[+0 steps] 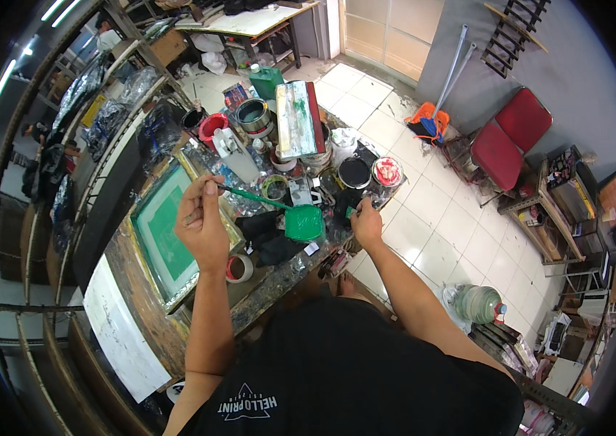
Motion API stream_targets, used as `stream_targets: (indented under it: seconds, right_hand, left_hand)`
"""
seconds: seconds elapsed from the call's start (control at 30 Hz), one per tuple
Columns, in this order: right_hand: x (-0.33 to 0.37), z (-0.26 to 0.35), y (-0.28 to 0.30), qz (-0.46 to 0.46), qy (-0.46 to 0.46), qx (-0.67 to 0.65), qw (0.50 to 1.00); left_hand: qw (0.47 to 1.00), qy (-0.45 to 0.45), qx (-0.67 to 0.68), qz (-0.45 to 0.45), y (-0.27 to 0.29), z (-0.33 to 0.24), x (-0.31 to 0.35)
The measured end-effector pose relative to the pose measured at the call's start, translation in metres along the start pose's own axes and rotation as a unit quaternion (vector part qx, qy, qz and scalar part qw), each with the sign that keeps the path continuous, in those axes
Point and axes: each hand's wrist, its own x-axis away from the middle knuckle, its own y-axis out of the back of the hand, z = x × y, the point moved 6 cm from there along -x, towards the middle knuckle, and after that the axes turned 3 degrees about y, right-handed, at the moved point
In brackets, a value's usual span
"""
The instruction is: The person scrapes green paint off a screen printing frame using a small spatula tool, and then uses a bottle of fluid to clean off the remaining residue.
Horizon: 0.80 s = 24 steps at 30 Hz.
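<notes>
My left hand (205, 218) is closed around the upper end of a thin green-coated stirring stick (253, 196). The stick slants down to the right, its lower end at a tub of bright green paint (304, 223). To the right of that tub, my right hand (367, 222) has its fingers drawn together beside a dark cloth (346, 203). A bit of green shows at its fingertips, too small to name. More black cloth (277, 247) lies against the tub's left side. Left of my left hand rests a framed printing screen (170, 225) with a green area.
Behind the tub stand paint cans (253, 116), a red container (213, 129), a white bottle (235, 154) and a paint-smeared box (296, 120). An open dark can (354, 173) and a red-and-white one (388, 171) sit at the right edge. A tape roll (239, 268) lies near the front.
</notes>
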Motion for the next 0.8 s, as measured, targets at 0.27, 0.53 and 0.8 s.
stream_targets:
  seconds: [0.27, 0.53, 0.8]
  right_hand:
    - [0.002, -0.001, 0.013, 0.032, -0.037, 0.029, 0.998]
    - [0.073, -0.031, 0.063, -0.099, -0.039, -0.085, 0.991]
    - [0.172, -0.098, 0.049, -0.011, -0.13, -0.015, 0.991]
  left_hand:
    - [1.0, 0.004, 0.02, -0.001, 0.002, 0.001, -0.008]
    - [0.999, 0.002, 0.043, -0.001, 0.008, 0.009, -0.025]
    - [0.998, -0.058, 0.016, -0.011, -0.007, 0.025, -0.099]
